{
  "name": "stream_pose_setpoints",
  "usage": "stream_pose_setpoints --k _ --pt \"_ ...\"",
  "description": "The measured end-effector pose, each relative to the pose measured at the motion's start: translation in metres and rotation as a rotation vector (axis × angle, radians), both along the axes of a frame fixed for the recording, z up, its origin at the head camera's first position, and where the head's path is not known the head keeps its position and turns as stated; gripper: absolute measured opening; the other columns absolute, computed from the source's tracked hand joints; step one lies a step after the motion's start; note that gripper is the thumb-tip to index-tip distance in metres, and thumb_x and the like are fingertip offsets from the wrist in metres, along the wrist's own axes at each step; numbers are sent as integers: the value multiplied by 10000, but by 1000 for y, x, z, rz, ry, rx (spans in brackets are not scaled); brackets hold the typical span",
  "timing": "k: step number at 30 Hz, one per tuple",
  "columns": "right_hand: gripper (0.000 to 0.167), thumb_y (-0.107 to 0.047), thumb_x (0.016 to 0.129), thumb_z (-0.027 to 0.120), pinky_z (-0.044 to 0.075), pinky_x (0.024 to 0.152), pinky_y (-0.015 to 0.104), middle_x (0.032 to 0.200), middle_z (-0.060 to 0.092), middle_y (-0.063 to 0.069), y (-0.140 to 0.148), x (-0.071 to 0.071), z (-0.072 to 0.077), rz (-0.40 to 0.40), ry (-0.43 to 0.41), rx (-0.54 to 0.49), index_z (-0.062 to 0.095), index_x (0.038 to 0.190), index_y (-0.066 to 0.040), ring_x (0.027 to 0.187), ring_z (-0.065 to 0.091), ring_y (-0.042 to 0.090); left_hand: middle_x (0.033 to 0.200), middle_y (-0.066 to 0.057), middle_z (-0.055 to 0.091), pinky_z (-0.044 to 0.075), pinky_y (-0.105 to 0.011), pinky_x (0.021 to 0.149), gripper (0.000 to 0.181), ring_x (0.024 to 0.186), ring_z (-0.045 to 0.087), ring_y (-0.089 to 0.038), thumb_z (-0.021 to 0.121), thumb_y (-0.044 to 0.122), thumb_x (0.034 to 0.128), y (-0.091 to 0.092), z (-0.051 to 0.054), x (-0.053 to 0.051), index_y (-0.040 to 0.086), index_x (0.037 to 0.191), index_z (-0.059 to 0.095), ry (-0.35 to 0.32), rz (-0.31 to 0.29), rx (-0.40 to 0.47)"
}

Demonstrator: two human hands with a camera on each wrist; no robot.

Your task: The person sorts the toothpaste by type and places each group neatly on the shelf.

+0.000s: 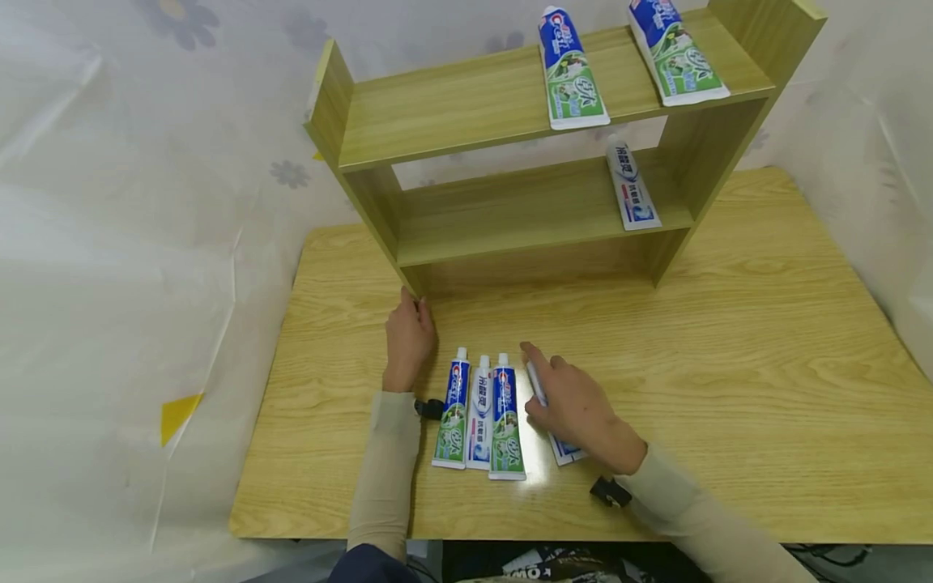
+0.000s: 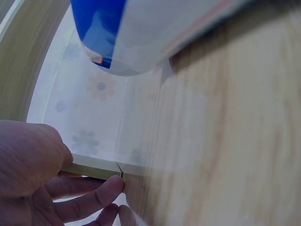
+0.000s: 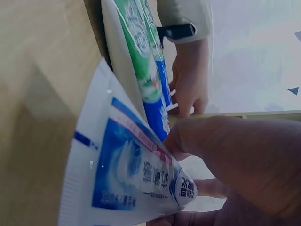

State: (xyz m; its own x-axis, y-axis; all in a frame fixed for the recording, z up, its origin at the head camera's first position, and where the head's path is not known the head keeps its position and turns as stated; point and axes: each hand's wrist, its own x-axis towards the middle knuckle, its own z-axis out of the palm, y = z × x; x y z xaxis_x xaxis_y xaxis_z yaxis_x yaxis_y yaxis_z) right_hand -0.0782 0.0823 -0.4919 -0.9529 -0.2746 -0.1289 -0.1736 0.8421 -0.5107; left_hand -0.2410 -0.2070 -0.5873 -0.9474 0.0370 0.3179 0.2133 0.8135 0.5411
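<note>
My left hand [image 1: 410, 340] is at the lower left corner of the wooden shelf [image 1: 466, 227]; in the left wrist view the fingers of that hand [image 2: 70, 193] pinch the shelf's board edge [image 2: 89, 171]. With thumb and fingers, my right hand [image 1: 583, 409] grips a white and blue toothpaste tube [image 1: 567, 450] at the table's front; the right wrist view shows the tube [image 3: 127, 165] between the thumb and fingers of this hand [image 3: 244, 165]. Just left of it, a green and blue tube [image 1: 507, 421], a white tube [image 1: 480, 417] and another green and blue tube [image 1: 453, 417] lie side by side.
On the upper shelf board lean two green and blue tubes [image 1: 572, 77] [image 1: 678, 57]. A white tube [image 1: 632, 186] rests on the middle board towards the right. The wooden table [image 1: 787, 364] extends to both sides, with a covered wall [image 1: 131, 243] at the left.
</note>
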Motion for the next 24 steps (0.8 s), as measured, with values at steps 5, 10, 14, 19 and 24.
stream_pose_setpoints --k 5,10,14,19,24 --pt "861 -170 915 727 471 519 323 1051 675 248 11 -17 16 -25 24 5 345 1685 -115 671 571 226 778 -220 648 444 -411 492 270 578 588 -307 439 171 1171 15 41 21 -68 1211 558 -16 2 32" --pt "876 -196 945 726 473 474 264 1157 673 301 22 -33 41 -35 37 -12 308 1710 -114 659 603 227 810 -258 660 468 -429 528 244 614 608 -342 462 127 1165 21 57 29 -93 1224 551 -42 12 21" --pt "871 -216 986 714 489 461 253 1239 653 330 29 -45 62 -28 22 -28 261 1722 -105 652 636 231 798 -220 659 470 -429 525 266 608 608 -320 458 191 1165 11 37 18 -50 1214 561 -18 7 61" --pt "850 -178 1005 674 515 479 260 1172 626 276 35 -58 86 -33 16 -68 227 1725 -116 712 656 265 813 -181 678 486 -404 520 359 631 641 -303 396 299 1180 -2 -2 -2 -11 1260 557 -4 16 10" --pt "841 -165 992 670 531 487 296 1114 630 259 44 -72 107 -50 103 -43 253 1721 -142 718 660 301 806 -160 690 494 -384 490 369 611 649 -277 385 324 1182 -6 -15 -7 9 1258 562 37 3 -22"
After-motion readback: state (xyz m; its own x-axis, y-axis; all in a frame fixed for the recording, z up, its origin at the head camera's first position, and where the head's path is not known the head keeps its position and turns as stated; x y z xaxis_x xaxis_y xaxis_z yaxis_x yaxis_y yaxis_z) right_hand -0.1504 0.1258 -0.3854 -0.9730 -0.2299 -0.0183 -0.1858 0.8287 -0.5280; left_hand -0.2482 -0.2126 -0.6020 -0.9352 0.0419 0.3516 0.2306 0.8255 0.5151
